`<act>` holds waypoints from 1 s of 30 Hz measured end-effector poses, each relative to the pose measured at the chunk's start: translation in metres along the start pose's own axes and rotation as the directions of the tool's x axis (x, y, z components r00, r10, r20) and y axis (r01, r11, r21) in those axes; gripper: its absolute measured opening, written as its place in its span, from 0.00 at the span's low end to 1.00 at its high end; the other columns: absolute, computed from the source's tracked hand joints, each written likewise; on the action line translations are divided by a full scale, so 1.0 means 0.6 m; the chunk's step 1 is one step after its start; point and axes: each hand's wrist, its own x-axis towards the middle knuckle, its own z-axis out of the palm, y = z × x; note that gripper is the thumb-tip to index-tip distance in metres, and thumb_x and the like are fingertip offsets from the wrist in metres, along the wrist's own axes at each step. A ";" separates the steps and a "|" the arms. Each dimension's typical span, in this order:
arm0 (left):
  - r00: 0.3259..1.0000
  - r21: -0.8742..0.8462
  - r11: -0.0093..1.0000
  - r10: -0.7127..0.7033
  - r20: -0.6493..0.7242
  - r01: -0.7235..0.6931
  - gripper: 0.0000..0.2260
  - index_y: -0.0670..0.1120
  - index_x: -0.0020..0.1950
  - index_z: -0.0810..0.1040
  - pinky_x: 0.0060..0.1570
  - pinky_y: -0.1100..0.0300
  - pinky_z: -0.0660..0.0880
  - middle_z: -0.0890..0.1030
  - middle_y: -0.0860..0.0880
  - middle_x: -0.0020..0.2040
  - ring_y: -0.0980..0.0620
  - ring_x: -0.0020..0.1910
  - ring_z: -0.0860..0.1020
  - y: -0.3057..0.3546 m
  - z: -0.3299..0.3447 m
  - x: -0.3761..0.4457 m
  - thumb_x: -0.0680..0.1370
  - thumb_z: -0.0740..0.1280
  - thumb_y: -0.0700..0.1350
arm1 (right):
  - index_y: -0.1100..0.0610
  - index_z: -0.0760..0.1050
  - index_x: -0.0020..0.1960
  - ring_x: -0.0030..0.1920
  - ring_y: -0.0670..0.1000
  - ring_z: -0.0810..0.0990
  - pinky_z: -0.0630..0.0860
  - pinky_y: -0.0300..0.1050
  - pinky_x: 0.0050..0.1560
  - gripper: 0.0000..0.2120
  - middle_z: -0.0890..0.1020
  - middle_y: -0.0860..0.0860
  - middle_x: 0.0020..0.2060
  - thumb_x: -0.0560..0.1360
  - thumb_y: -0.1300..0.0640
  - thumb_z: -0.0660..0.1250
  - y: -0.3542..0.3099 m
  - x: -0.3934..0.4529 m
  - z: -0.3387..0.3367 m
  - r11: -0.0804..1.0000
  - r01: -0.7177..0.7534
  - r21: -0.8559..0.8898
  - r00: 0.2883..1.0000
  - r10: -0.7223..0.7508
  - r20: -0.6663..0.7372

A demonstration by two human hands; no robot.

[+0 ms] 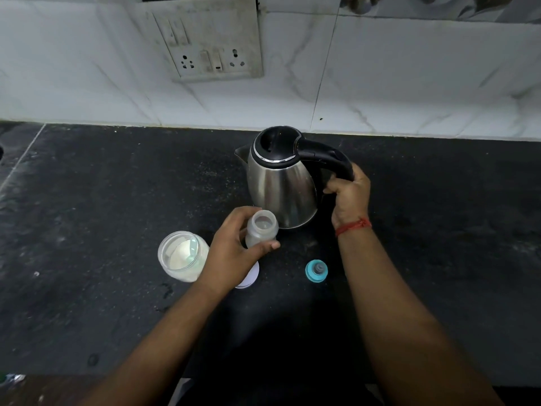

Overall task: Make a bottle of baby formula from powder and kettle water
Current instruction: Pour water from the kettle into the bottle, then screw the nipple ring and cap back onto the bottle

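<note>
1. Kettle [282, 183], stainless steel with black lid and black handle, stands upright on the dark worktop [117, 186], spout pointing left, lid down
2. Right hand [349, 197]: grip wrapped round the lower part of the kettle handle, fingers curled about it; red thread band on that wrist [353, 227]
3. Baby bottle [261, 232], translucent, open at the top with no teat on it, sits just in front of the kettle base; whether bottle and kettle touch cannot be told
4. Left hand [234, 250]: grip closed round the bottle body, thumb across its near side, fingers behind it
5. Powder jar [183, 256], clear, lid off, lies just left of the left hand; white powder and a pale scoop visible inside
6. White round lid [248, 278] lies on the worktop, mostly hidden under the left wrist
7. Teat with teal screw ring [316, 270] rests on the worktop right of the bottle, between the two forearms, apart from both
8. Wall behind: white marbled tiles with a switch and socket plate [210, 54] above the worktop
</note>
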 end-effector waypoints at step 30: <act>0.992 0.035 0.992 0.121 0.029 -0.122 0.21 0.59 0.61 0.76 0.60 0.55 0.79 0.78 0.59 0.59 0.54 0.63 0.78 0.006 0.004 -0.036 0.74 0.78 0.43 | 0.56 0.67 0.65 0.55 0.47 0.77 0.77 0.41 0.59 0.23 0.75 0.53 0.59 0.73 0.73 0.64 0.048 -0.129 -0.095 0.871 0.089 -0.483 0.994 -0.050 0.092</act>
